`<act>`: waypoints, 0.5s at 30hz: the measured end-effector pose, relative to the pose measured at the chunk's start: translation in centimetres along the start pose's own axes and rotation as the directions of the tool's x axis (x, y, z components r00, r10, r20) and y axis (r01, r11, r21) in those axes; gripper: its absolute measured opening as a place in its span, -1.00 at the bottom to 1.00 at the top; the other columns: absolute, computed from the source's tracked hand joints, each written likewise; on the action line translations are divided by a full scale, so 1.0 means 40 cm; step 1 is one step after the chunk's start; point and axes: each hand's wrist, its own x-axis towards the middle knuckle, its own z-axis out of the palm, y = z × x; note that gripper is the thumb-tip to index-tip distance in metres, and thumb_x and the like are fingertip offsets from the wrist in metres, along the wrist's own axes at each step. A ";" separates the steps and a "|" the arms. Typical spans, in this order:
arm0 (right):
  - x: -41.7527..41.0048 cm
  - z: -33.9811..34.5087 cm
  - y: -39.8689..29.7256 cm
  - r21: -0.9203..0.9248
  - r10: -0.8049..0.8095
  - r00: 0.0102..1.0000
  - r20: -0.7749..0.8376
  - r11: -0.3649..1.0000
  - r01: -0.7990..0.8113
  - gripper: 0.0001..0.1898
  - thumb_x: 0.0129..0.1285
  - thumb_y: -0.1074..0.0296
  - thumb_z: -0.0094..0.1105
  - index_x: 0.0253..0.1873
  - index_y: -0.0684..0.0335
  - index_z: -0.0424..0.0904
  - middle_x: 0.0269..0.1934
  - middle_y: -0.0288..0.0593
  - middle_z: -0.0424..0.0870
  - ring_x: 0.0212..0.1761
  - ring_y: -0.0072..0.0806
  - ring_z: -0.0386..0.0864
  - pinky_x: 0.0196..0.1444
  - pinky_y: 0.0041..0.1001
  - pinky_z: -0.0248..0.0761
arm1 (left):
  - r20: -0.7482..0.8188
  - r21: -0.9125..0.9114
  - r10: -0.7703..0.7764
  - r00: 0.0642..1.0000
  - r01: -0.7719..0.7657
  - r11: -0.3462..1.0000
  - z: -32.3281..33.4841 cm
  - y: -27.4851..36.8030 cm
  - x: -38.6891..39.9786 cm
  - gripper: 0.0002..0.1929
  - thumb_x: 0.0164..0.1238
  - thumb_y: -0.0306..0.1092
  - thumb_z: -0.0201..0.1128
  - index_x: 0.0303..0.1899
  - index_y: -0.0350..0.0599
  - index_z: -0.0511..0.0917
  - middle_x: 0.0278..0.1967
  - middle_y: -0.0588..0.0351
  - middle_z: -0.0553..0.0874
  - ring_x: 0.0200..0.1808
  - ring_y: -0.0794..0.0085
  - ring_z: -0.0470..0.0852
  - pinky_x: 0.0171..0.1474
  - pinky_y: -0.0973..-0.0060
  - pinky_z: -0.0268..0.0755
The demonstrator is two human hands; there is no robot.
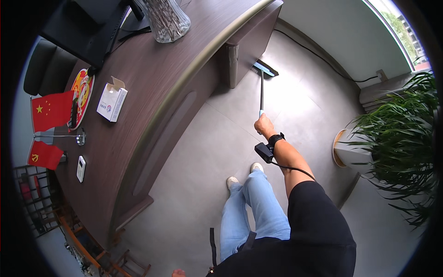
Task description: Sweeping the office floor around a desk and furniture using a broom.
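Observation:
My right hand (264, 125) is closed around the light blue grip of a broom (262, 91) with a thin dark handle. The broom's light blue head with dark bristles (265, 68) rests on the grey floor (221, 138), beside the end panel of a brown wooden desk. A black device is strapped to my right wrist. Only a small part of my left hand (179, 273) shows at the bottom edge, low beside my body; its fingers are mostly cut off, and nothing can be made out in it.
The curved desk (155, 72) on the left bears a glass vase (168, 20), a small box (112, 99), a white device (81, 169), two red flags (52, 110) and a monitor. At right stands a potted plant (398, 138); a black cable (322, 59) runs along the wall.

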 end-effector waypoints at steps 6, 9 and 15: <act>-0.019 0.133 0.083 0.748 0.144 0.949 0.281 0.586 -0.310 -0.55 -0.09 0.55 -0.21 0.00 0.28 0.02 -0.58 -0.12 0.37 -0.69 -0.38 0.41 -0.74 -0.44 0.28 | -0.480 0.123 0.343 0.807 -0.326 0.937 -0.286 0.364 0.261 -0.89 -0.03 -0.48 0.02 -0.42 -0.30 0.37 -0.34 -0.03 0.43 -0.23 0.19 0.38 -0.17 0.36 0.21; 0.001 0.169 0.128 0.723 0.124 0.949 0.289 0.622 -0.301 -0.54 -0.05 0.52 -0.18 0.02 0.23 -0.01 -0.54 -0.05 0.39 -0.67 -0.33 0.42 -0.73 -0.41 0.30 | -0.703 0.414 0.489 0.516 -0.261 0.872 -0.496 0.556 0.373 -0.56 -0.07 -0.41 0.09 -0.06 -0.18 0.23 -0.02 -0.08 0.21 0.01 0.11 0.17 0.03 0.27 -0.01; -0.069 0.238 0.316 0.294 0.158 0.977 0.142 0.936 -0.194 -0.51 -0.05 0.47 -0.15 0.04 0.27 -0.04 -0.39 0.22 0.42 -0.40 -0.02 0.44 -0.36 -0.21 0.32 | -0.506 0.320 0.434 0.746 -0.304 0.897 -0.694 0.715 0.558 -0.23 -0.09 -0.20 0.15 0.14 -0.09 -0.14 0.15 -0.11 -0.07 0.18 0.13 -0.10 0.16 0.34 -0.22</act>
